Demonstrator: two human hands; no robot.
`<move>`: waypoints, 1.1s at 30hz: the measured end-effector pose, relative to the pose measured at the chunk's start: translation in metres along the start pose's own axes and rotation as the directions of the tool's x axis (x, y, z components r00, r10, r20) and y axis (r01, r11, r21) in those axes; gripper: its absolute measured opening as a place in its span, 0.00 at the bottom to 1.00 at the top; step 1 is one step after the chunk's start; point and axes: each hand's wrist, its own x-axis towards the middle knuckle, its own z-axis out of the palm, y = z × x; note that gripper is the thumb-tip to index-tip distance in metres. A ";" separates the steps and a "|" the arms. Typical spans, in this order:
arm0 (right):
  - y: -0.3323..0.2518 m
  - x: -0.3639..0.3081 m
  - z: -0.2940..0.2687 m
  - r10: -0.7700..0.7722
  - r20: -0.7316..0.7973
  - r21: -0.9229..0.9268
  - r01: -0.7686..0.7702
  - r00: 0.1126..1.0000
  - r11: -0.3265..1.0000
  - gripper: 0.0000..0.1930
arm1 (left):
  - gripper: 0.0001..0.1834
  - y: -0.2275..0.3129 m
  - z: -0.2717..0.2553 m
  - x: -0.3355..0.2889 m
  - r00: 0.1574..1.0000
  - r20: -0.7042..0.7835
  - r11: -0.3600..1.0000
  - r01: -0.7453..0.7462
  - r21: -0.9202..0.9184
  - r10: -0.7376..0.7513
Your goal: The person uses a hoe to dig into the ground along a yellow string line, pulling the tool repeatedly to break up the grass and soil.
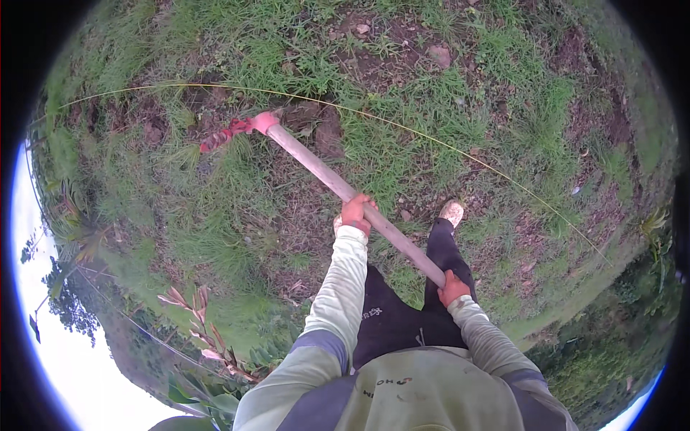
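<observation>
Tool (323,172) with long pale wooden handle and red head (264,123) slants over green grassy ground (237,241); left hand (355,212), fingers wrapped round mid-handle; right hand (453,287), fingers curled round near end; head beside bare brown soil (329,133), nearside of thin yellow cord (208,85).

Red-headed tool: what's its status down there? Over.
Left hand closed around middle of wooden handle, right hand around its near end. Red head forward-left, contact with grass unclear. Yellow line stretched across beyond it.
</observation>
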 end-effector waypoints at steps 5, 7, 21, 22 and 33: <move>0.017 0.020 -0.013 -0.121 -0.068 0.084 0.126 0.990 0.988 0.22 | 0.07 0.038 0.019 -0.065 0.972 -0.015 0.970 -0.235 -0.068 0.235; 0.011 0.036 -0.033 -0.177 -0.089 0.088 0.184 0.980 0.979 0.21 | 0.09 0.062 0.035 -0.097 0.950 -0.040 0.945 -0.312 -0.094 0.310; -0.044 0.087 -0.047 -0.066 0.209 0.112 0.043 0.976 0.993 0.24 | 0.08 0.068 0.084 0.071 0.879 -0.246 0.881 -0.308 0.359 0.408; -0.060 0.073 -0.055 -0.047 0.230 0.122 0.019 0.972 0.992 0.22 | 0.08 0.077 0.072 0.076 0.885 -0.246 0.867 -0.271 0.418 0.395; -0.131 0.004 -0.100 -0.281 0.282 0.242 0.215 0.918 0.946 0.23 | 0.06 0.129 0.027 0.050 0.999 0.031 0.945 0.012 0.328 -0.023</move>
